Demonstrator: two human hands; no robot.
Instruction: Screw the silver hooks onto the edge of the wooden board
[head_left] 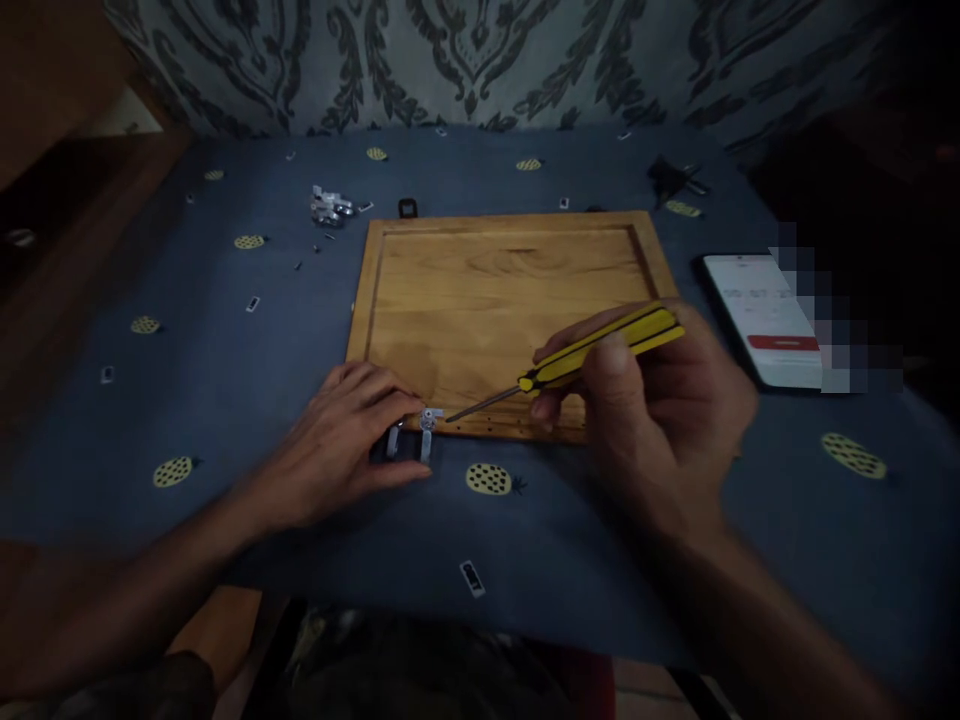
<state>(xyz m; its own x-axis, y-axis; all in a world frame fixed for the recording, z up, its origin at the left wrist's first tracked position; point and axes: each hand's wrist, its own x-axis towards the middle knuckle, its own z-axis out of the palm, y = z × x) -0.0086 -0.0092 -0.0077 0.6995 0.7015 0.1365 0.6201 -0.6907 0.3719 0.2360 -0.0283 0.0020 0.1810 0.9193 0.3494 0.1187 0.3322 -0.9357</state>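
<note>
My right hand (660,400) is closed round a yellow and black screwdriver (600,352). Its thin shaft slants down to the left and its tip sits by a small metal bracket (427,420) at the near left corner of a wooden board (502,290). My left hand (345,440) lies over the blue cloth (225,340), fingers curled and pressing on the bracket's metal legs (409,443) beside the board's edge.
A phone (761,315) with a lit screen lies right of the board. A cluster of small metal parts (330,205) and scattered tiny pieces lie at the back left. A dark small object (671,180) sits at the back right. Patterned wall behind.
</note>
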